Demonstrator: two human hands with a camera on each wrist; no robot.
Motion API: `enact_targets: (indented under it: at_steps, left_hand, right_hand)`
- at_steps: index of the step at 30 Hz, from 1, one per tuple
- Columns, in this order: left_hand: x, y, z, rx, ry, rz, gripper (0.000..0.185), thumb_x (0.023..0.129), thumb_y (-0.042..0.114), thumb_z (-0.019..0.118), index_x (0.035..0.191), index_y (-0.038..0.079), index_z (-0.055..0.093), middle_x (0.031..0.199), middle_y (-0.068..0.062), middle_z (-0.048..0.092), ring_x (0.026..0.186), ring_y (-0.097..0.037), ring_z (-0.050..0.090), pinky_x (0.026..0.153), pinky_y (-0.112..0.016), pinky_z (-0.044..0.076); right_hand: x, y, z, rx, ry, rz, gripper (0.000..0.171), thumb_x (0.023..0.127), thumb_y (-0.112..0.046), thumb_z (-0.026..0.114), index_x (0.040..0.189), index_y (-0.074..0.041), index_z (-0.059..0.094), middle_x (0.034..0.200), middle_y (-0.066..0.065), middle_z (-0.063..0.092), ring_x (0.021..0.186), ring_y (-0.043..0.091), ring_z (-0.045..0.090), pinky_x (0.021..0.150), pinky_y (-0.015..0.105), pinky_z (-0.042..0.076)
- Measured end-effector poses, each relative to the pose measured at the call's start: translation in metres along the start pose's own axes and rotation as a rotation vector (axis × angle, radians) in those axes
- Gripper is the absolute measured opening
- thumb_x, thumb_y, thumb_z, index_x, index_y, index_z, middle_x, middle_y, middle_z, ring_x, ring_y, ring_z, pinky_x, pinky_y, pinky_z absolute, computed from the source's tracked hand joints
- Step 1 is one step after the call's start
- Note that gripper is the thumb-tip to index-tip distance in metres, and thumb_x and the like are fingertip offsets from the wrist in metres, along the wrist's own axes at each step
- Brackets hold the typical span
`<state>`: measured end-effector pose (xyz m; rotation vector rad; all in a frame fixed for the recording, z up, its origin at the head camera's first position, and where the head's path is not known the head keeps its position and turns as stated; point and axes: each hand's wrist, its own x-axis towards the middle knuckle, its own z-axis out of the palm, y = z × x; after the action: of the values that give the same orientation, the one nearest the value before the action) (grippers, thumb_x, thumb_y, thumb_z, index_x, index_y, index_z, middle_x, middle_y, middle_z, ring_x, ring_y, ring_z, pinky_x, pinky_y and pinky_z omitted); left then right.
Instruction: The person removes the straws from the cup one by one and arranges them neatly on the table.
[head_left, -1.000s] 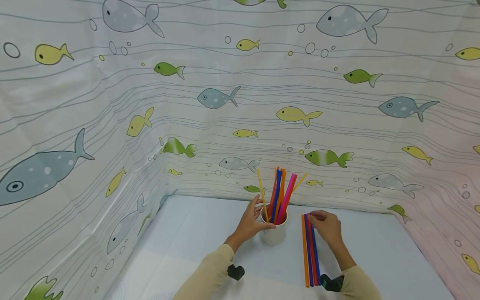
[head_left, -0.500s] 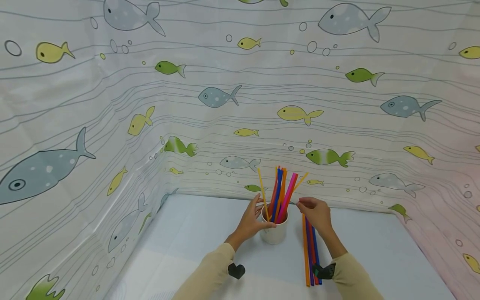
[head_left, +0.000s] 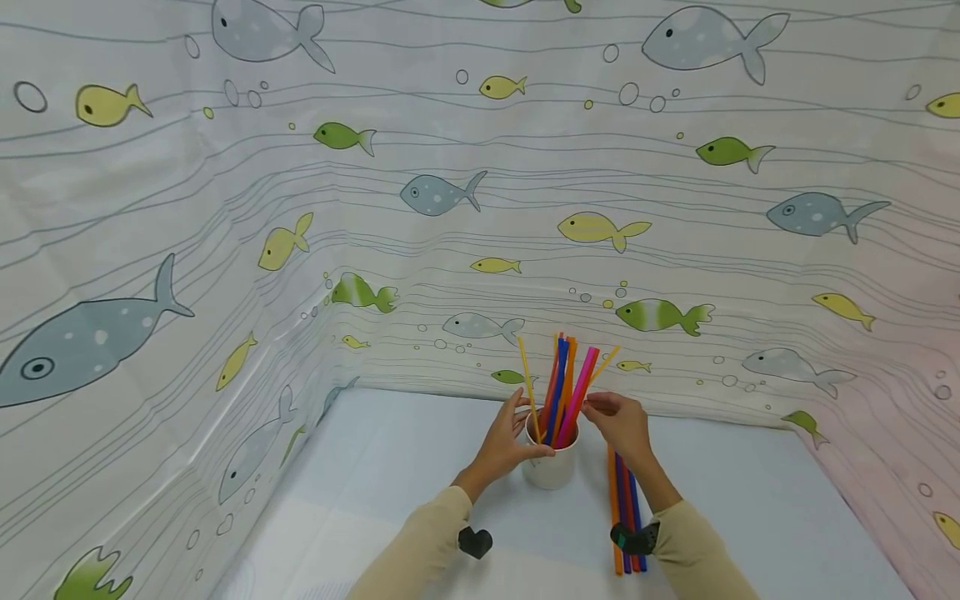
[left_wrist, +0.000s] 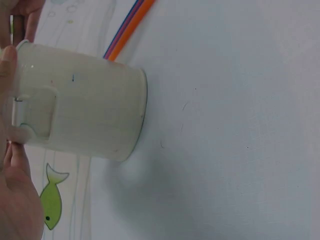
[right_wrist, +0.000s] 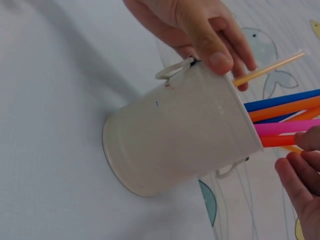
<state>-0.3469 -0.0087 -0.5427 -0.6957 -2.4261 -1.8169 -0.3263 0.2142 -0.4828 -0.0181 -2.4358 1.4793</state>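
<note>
A white bucket-shaped cup [head_left: 550, 467] with small side handles stands on the table, full of colored straws. My left hand [head_left: 498, 442] grips the cup at its rim, with the thumb on the near side and fingers around the far side. A blue straw [head_left: 556, 385], a pink straw [head_left: 575, 400], a red straw [right_wrist: 277, 141] and several orange and yellow ones lean out of the top. My right hand [head_left: 624, 425] is at the cup's right side, fingers bent. In the right wrist view its fingertips overlap the red straw; I cannot tell whether they pinch it.
Several straws, among them an orange straw [head_left: 615, 517] and a blue straw [head_left: 640, 521], lie side by side on the white table [head_left: 360, 467], right of the cup and partly under my right wrist. A fish-print curtain [head_left: 480, 167] encloses the table behind and at the sides.
My right hand has moved left from the far ends of the laid-out straws to the straws in the cup. The left hand stays on the cup.
</note>
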Motion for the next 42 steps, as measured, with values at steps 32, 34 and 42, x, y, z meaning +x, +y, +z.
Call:
enact_targets:
  at_steps: [32, 34, 42]
  left_hand:
    - [0.002, 0.007, -0.002, 0.054, 0.018, 0.0, 0.116, 0.07, 0.027, 0.089, 0.156, 0.026, 0.011, 0.144, 0.001, 0.038, 0.13, -0.017, 0.048, 0.106, -0.032, 0.041]
    - [0.002, 0.009, -0.002, 0.054, 0.02, 0.01, 0.116, 0.071, 0.025, 0.089, 0.156, 0.024, 0.011, 0.144, -0.001, 0.039, 0.131, -0.018, 0.047, 0.106, -0.032, 0.04]
    - [0.004, 0.014, -0.003, 0.007, -0.015, 0.064, 0.117, 0.072, 0.014, 0.088, 0.156, 0.019, 0.007, 0.146, -0.014, 0.036, 0.135, -0.027, 0.043, 0.108, -0.038, 0.037]
  right_hand:
    - [0.002, 0.005, 0.017, 0.1, 0.034, 0.047, 0.027, 0.087, -0.013, 0.075, 0.109, 0.002, 0.069, 0.1, 0.015, 0.072, 0.091, 0.027, 0.07, 0.077, 0.03, 0.059]
    - [0.001, 0.005, 0.018, 0.105, 0.034, 0.047, 0.027, 0.087, -0.012, 0.075, 0.109, 0.001, 0.069, 0.1, 0.015, 0.072, 0.09, 0.027, 0.07, 0.077, 0.03, 0.059]
    - [0.001, 0.003, 0.018, 0.124, 0.046, 0.042, 0.025, 0.086, -0.01, 0.075, 0.108, 0.002, 0.069, 0.099, 0.016, 0.072, 0.088, 0.026, 0.071, 0.074, 0.027, 0.059]
